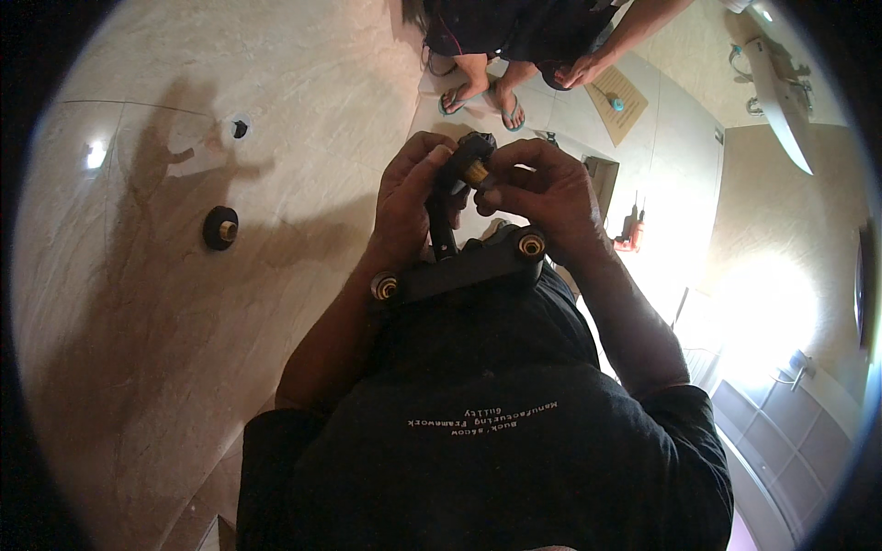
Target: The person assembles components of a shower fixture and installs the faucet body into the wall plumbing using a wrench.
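A matte black wall-mount mixer tap (469, 274) hangs against my shirt, a brass-lined opening at each end of its bar. My left hand (411, 197) is closed around the upper part of the tap, thumb close to a black round piece. From that piece projects a brass fitting (475, 172). My right hand (549, 195) pinches the fitting's lower end between thumb and forefinger. The fingertips partly hide where they touch it.
The marble-patterned wall on the left bears a black round flange with a brass centre (220, 228) and a small hole (241, 127). Another person in sandals (510, 106) stands ahead. A red drill (632, 230) and flattened cardboard (620, 103) lie right; a white basin (776, 101) is beyond.
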The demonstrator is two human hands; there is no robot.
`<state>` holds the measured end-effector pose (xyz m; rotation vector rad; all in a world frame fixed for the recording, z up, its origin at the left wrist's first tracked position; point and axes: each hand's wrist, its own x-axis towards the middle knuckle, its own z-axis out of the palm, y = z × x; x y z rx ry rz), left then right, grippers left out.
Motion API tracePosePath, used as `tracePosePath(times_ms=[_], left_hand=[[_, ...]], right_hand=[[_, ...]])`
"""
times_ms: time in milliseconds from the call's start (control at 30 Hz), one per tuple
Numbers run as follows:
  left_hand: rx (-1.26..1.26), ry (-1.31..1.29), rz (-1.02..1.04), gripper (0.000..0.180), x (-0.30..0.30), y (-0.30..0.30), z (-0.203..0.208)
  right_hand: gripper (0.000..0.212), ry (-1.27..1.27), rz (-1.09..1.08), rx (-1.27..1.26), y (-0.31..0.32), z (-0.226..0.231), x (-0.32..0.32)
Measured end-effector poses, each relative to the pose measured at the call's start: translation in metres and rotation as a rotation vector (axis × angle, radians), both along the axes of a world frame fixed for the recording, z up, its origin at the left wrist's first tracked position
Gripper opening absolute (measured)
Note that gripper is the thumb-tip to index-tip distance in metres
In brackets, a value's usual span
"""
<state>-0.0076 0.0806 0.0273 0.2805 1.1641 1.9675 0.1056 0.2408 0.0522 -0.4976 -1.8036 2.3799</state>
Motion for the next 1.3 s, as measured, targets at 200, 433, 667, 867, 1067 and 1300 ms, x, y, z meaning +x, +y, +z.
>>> tracePosePath(times_ms=[200, 433, 667, 867, 1067, 1300], left_hand=[[-0.13, 0.082, -0.01, 0.018, 0.001, 0.0, 0.013], [-0.101, 0.06, 0.037, 0.025, 0.002, -0.002, 0.012], [-0.134, 0.085, 0.031, 0.03, 0.003, 0.001, 0.015], [-0.094, 0.166, -0.02, 0.029, 0.0, -0.001, 0.016], [-0.081, 0.161, 0.007, 0.03, 0.001, 0.001, 0.016], [-0.077, 0.162, -0.001, 0.03, -0.002, -0.002, 0.016]], right_hand=[[0.026, -0.043, 0.014, -0.136, 0.008, 0.011, 0.005], [0.025, -0.096, -0.057, -0.061, 0.014, 0.036, 0.029], [0.017, 0.266, 0.176, 0.546, 0.02, 0.046, 0.047], [0.014, 0.238, 0.275, 0.689, 0.02, 0.061, 0.045], [0.017, 0.203, 0.337, 0.814, 0.019, 0.077, 0.045], [0.015, 0.24, 0.283, 0.791, 0.019, 0.067, 0.04]])
